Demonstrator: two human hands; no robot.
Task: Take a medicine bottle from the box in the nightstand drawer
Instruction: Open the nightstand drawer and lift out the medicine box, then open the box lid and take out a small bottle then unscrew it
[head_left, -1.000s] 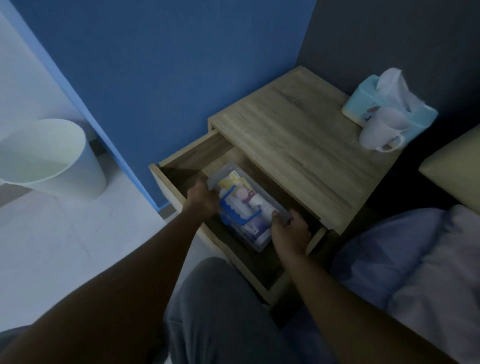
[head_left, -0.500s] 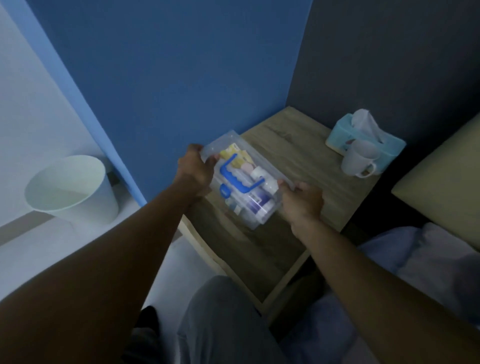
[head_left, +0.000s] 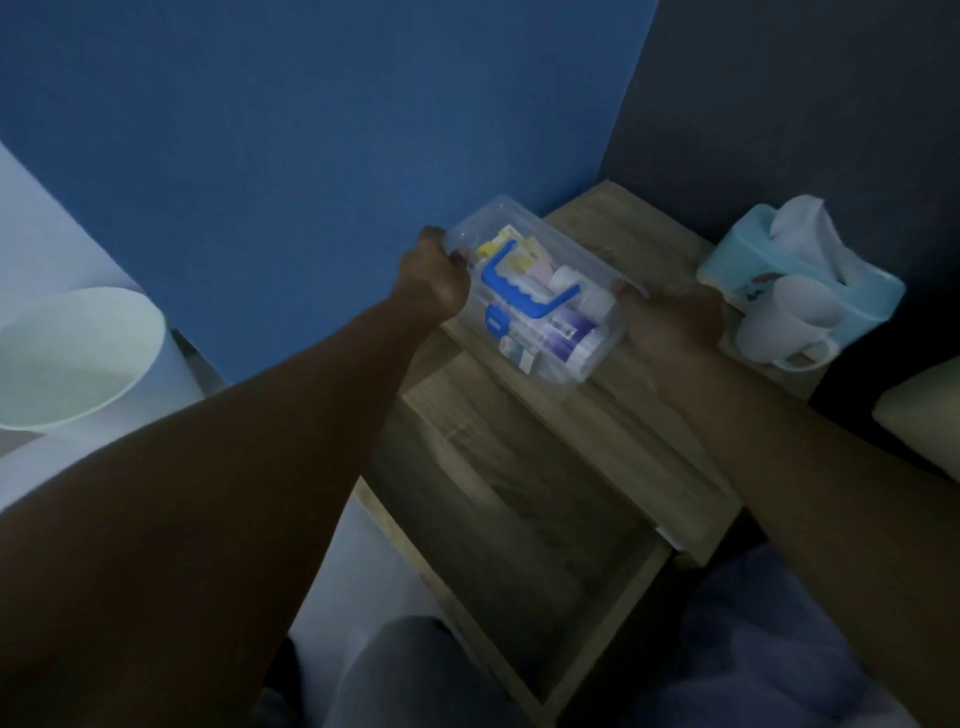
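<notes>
A clear plastic box (head_left: 587, 364) with a blue handle and latch on its lid is held over the wooden nightstand top (head_left: 613, 431). Inside it lie a purple-and-white medicine bottle (head_left: 569, 335), a white bottle and yellow packets. My left hand (head_left: 434, 278) grips the box's far-left end. My right hand (head_left: 675, 322) holds its right end. The lid is closed. The nightstand drawer (head_left: 524, 566) stands pulled open below, dark inside, with nothing visible in it.
A light-blue tissue box (head_left: 852, 291) and a white mug (head_left: 779, 332) stand at the nightstand's right side, close to my right hand. A white waste bin (head_left: 67, 358) is on the floor at left. Blue wall behind; bedding (head_left: 779, 649) at lower right.
Both hands lifted the box out of the drawer and carried it up and back over the nightstand top. The drawer has stayed open.
</notes>
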